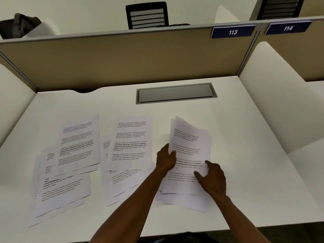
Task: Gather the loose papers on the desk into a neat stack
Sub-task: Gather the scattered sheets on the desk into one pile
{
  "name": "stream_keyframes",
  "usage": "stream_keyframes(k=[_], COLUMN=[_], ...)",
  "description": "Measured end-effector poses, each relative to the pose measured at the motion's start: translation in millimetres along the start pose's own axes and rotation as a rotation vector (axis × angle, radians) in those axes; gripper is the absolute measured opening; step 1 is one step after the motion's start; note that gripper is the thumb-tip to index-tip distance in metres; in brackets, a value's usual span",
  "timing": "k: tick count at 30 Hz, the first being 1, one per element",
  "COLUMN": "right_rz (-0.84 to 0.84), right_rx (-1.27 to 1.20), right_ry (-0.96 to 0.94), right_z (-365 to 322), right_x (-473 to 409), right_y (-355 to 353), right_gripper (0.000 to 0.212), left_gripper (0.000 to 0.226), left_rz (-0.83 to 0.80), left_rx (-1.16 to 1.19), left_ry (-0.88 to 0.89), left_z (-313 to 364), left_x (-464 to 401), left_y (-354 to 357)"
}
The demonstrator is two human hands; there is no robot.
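Printed white sheets lie spread over the white desk [245, 137] in three groups. The left pile [70, 163] is fanned out and askew. A middle pile [130, 144] overlaps loosely. At the right, a bundle of papers [190, 142] is tilted up off the desk, over a few sheets still lying flat [192, 203]. My left hand [165, 159] grips the bundle's left edge, thumb on top. On the bundle's lower right part rests my right hand [212, 178], fingers curled on the top sheet.
A grey cable hatch [175, 92] is set into the desk behind the papers. A tan partition [122, 55] closes the back, white side panels [273, 102] flank the desk. Blue signs 113 [232, 32] and 114 hang at the top right. A black chair [148, 14] stands beyond.
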State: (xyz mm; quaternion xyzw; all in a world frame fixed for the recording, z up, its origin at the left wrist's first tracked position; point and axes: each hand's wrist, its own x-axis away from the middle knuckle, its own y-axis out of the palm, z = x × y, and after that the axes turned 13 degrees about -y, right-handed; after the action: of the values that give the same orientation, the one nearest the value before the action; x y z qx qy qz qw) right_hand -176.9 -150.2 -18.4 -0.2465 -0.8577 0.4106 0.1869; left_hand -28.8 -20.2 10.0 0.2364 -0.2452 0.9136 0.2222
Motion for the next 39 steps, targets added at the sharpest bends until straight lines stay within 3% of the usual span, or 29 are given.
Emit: stream_keyframes(k=[5, 10, 13, 16, 19, 26, 29, 32, 35, 39], right_rz=[0.148, -0.027, -0.076, -0.279, -0.486, -0.379, -0.332, -0.262, -0.246, -0.227], right_rx=[-0.294, -0.738, -1.020, -1.219, -1.203, -0.952, -1.029, -1.029, -1.021, -0.995], right_ry=[0.169, 0.187, 0.268, 0.334, 0.372, 0.162, 0.198, 0.211, 0.229, 0.239], right_z=[-3, -10, -15, -27, -41, -97, -110, -117, -121, -124], right_x=[-25, -54, -67, -72, -72, -69, -70, -73, -76, -85], right_y=[-13, -16, -13, -7, 5, 42, 54, 59, 61, 62], right_gripper=[0.087, 0.076, 0.067, 0.044, 0.048, 0.038, 0.043, 0.046, 0.045, 0.045], left_gripper=[0.037, 0.034, 0.038, 0.036, 0.037, 0.046, 0.051, 0.057, 0.066, 0.069], left_rz=[-0.089, -0.208, -0.168, -0.102, -0.045, 0.132, 0.272, 0.465, 0.439, 0.385], left_rx=[0.150, 0.342, 0.421, 0.486, 0.480, 0.372, 0.151, -0.222, -0.588, -0.662], left_ry=[0.039, -0.042, -0.090, -0.120, -0.141, -0.263, -0.278, -0.163, -0.090, -0.009], left_z=[6, 7, 1, -10, -22, -48, -59, -79, -108, -133], left_x=[5, 9, 9, 7, 4, -10, -18, -20, -22, -17], left_y=[-11, -39, -60, -83, -101, -142, -157, -171, -180, -178])
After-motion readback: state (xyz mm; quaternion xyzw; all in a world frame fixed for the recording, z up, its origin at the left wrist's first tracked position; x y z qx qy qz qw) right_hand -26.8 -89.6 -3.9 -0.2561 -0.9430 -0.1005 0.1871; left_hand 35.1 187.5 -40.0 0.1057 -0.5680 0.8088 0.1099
